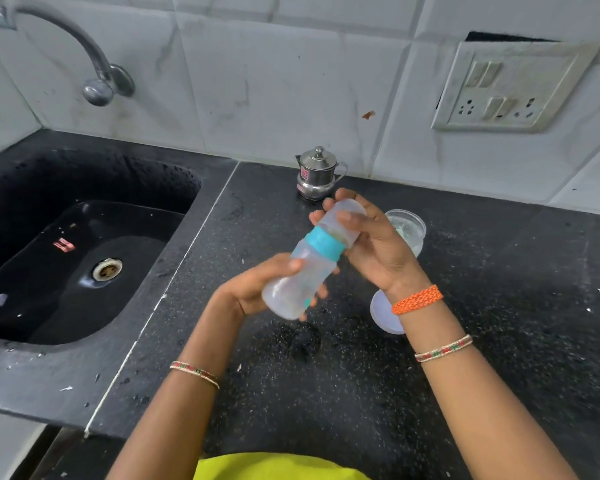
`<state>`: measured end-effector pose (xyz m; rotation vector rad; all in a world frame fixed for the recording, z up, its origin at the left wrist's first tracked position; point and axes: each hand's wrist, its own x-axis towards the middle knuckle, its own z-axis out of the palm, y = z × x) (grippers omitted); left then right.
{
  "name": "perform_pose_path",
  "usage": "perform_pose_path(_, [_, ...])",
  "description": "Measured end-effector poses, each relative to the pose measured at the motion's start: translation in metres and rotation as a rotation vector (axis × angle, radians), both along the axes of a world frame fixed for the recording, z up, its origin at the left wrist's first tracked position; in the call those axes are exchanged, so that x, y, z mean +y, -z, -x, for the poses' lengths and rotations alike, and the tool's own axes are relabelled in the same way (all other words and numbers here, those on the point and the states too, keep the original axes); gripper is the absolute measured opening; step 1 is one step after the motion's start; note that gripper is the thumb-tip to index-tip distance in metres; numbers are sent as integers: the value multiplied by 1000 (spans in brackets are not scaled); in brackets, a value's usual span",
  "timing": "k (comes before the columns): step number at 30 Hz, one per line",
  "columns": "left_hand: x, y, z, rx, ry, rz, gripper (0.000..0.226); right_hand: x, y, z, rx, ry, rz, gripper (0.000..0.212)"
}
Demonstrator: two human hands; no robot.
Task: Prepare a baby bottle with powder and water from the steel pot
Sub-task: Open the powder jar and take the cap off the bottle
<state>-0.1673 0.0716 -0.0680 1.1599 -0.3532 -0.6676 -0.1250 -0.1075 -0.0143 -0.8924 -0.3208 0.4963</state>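
We hold the baby bottle (pixel 303 271) tilted above the counter (pixel 499 323) — our left hand (pixel 257 289) curls round its base, our right hand (pixel 371 244) wraps the clear cap (pixel 343 216) over the blue collar (pixel 325 243). It looks empty, still closed. The steel pot (pixel 317 174) stands lidded by the wall; the powder jar (pixel 407 228) sits open, its lid (pixel 383 315) beside it. Judging by this, opening, scooping and pouring all remain.
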Motion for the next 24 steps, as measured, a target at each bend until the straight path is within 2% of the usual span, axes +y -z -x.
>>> perform_pose_path(2, [4, 14, 0, 79, 198, 184, 65, 1, -5, -6, 2, -112, -121, 38])
perform_pose_path(5, [5, 22, 1, 98, 48, 97, 71, 12, -2, -16, 38, -48, -66, 32])
perform_pose_path(8, [11, 20, 0, 40, -198, -128, 72, 27, 20, -30, 69, 223, 194, 9])
perform_pose_path(10, [18, 25, -2, 19, -378, -280, 48, 36, 40, -41, 66, 369, 372, 7])
perform_pose_path(11, [21, 28, -3, 30, -461, -334, 41, 39, 49, -46, 57, 430, 452, 7])
perform_pose_path(14, [28, 36, -4, 87, -618, -330, 50, 37, 75, -56, -133, 597, 768, 25])
perform_pose_path(16, [30, 35, -5, 75, -680, -329, 49, 34, 88, -56, -285, 605, 982, 29])
perform_pose_path(19, [30, 32, -6, 24, -698, -357, 42, 29, 106, -51, -428, 550, 1197, 29])
perform_pose_path(23, [21, 27, -6, -40, -715, -404, 29, 29, 104, -45, -555, 526, 1374, 42])
perform_pose_path(24, [17, 26, -7, -65, -723, -427, 29, 30, 99, -41, -570, 569, 1357, 46])
